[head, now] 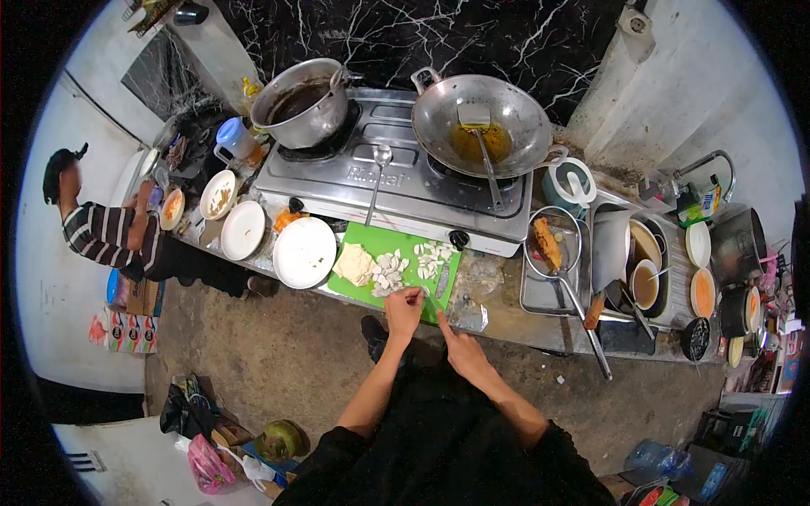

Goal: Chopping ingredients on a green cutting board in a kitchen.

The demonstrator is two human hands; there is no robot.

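My left hand (405,311) pinches a small white piece at the near edge of the green cutting board (347,288). In my right hand (467,355) is a knife (434,302), its blade pointing at the left fingertips and its handle mostly hidden by the hand. Pale cut pieces (390,271) lie in a heap just beyond my left hand, and a second group of white pieces (431,258) sits farther right. A cream-coloured, flat, uneven mass (354,264) rests on the board's left. Near its right edge lies a narrow grey strip (443,279), which I cannot identify.
Beyond the board stands a Rinnai gas stove (392,183) with a deep pot (304,104) and a wok (436,120) holding a spatula. White plates (304,253) line the left. A strainer (573,297) with fried food overhangs the counter's front. Another person (114,234) is at far left.
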